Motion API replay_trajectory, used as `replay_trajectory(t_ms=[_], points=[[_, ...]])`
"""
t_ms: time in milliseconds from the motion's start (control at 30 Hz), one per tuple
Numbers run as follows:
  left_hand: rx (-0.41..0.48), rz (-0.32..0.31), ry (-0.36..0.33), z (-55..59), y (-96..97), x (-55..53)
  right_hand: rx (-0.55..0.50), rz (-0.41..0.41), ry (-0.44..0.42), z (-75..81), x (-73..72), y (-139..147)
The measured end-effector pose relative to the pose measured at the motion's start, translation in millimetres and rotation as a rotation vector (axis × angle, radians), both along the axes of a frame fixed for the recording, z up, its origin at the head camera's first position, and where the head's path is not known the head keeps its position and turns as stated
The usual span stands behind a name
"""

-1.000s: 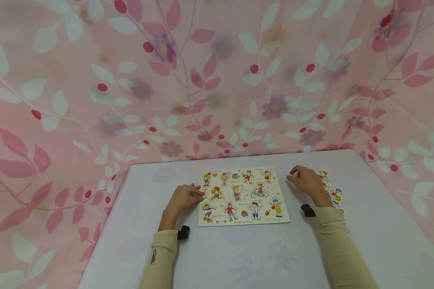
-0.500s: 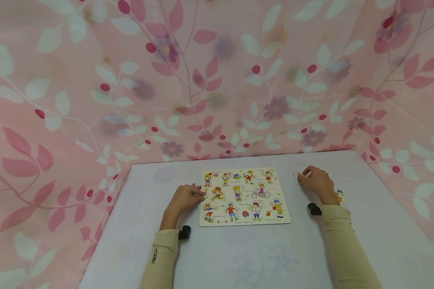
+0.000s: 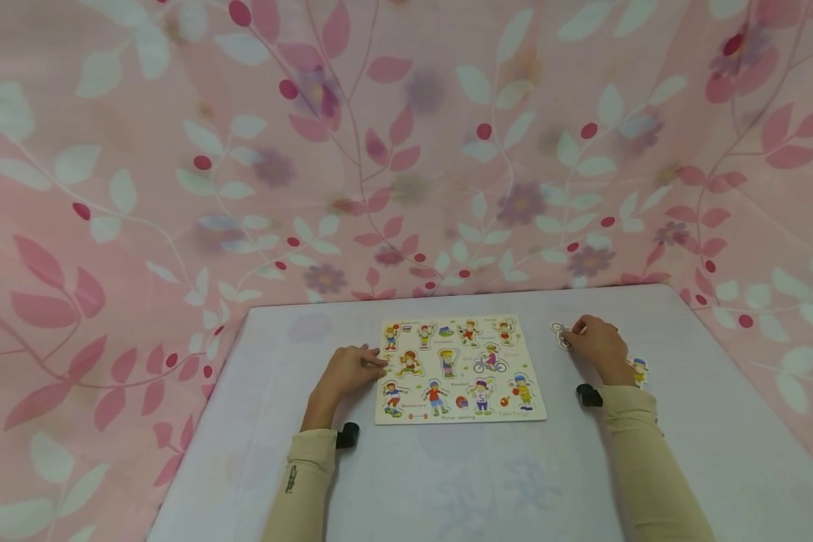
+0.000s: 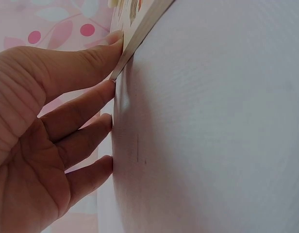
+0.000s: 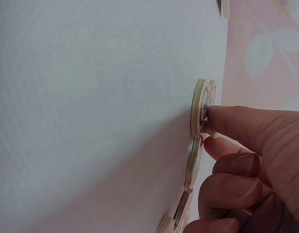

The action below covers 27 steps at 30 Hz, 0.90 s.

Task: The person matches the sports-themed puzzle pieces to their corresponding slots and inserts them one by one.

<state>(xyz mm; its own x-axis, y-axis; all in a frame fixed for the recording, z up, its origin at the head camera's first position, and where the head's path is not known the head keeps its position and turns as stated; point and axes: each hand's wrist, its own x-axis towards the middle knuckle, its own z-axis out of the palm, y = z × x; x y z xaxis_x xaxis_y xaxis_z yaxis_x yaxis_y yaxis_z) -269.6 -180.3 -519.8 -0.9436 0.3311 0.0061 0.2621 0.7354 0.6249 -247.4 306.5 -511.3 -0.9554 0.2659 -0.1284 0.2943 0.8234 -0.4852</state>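
A flat, cream-coloured puzzle board (image 3: 500, 385) with several sports figures and printed words lies on the table. At its left edge is my left hand (image 3: 345, 373), and in the left wrist view the thumb (image 4: 98, 60) touches the board while the other fingertips rest near its edge. To the board's right, my right hand (image 3: 596, 346) pinches a bicycle-shaped puzzle piece (image 3: 557, 328), partly hidden by the fingers. In the right wrist view that piece's wooden side (image 5: 195, 107) shows at the thumb tip, beside a small bluish spot.
More loose puzzle pieces (image 3: 640, 369) lie beside and under my right wrist, partly covered. The right wrist view shows several thin wooden pieces (image 5: 191, 162) in a row. A pale cloth covers the table (image 3: 461, 482); behind it hangs a pink floral curtain (image 3: 352, 150).
My right hand has shifted right, away from the board, and the bicycle-shaped piece now shows at its fingertips. The left hand keeps its place at the board's left edge.
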Motion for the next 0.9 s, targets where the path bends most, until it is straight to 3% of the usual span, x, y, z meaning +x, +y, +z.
replay_trajectory(t_ms=[567, 900], points=[[0.003, 0.0, 0.01, 0.4, 0.2, 0.0, -0.017, 0.058, 0.083, 1.3, 6.1, -6], [0.002, -0.013, 0.017, 3.7, 1.4, 1.7, -0.015, 0.156, 0.095, 20.2, 9.7, -25]])
